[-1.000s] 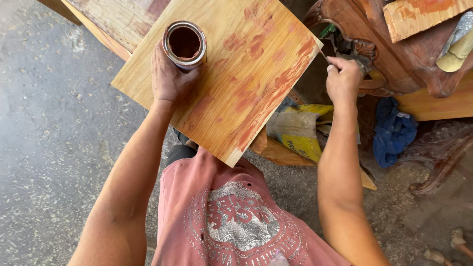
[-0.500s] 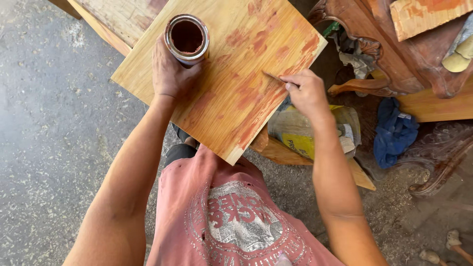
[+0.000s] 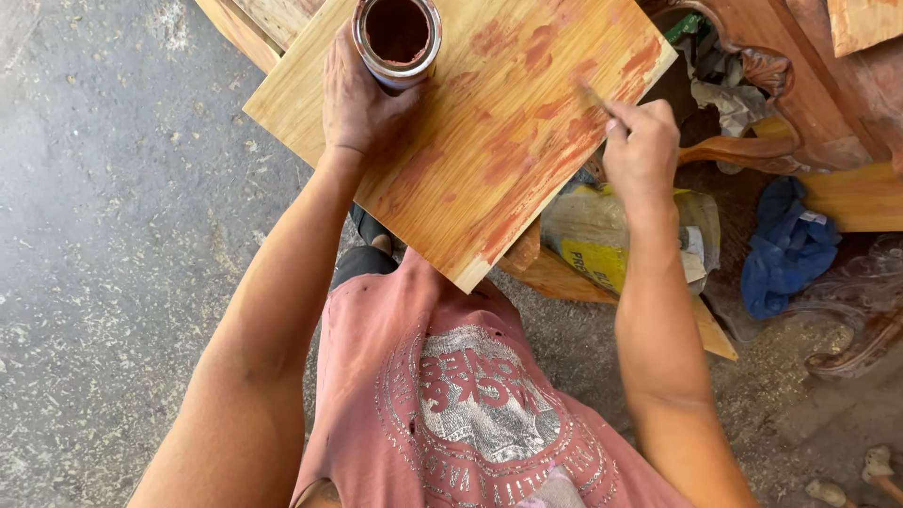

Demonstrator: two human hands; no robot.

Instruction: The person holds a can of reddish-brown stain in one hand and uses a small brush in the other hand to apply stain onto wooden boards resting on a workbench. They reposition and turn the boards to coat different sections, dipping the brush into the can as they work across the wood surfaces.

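Observation:
A square wooden board (image 3: 489, 132) with reddish-brown streaks rests tilted over my lap. My left hand (image 3: 362, 99) grips a round metal can (image 3: 398, 38) of dark red-brown paste that stands on the board's upper left part. My right hand (image 3: 641, 146) is closed on a thin stick-like applicator (image 3: 594, 97), whose tip touches the board near its right edge, where the smears are thickest. Most of the tool is hidden by my fingers.
Carved reddish wooden furniture parts (image 3: 781, 113) lie at the right. A blue cloth (image 3: 785, 249) and a yellow and white bag (image 3: 602, 235) sit below the board's right edge. More planks (image 3: 273, 23) lie beyond the board. The grey concrete floor (image 3: 113, 235) is strewn with wood shavings.
My right hand came from the furniture at the right onto the board, then slid toward the board's right edge with the applicator. My left hand stayed on the can.

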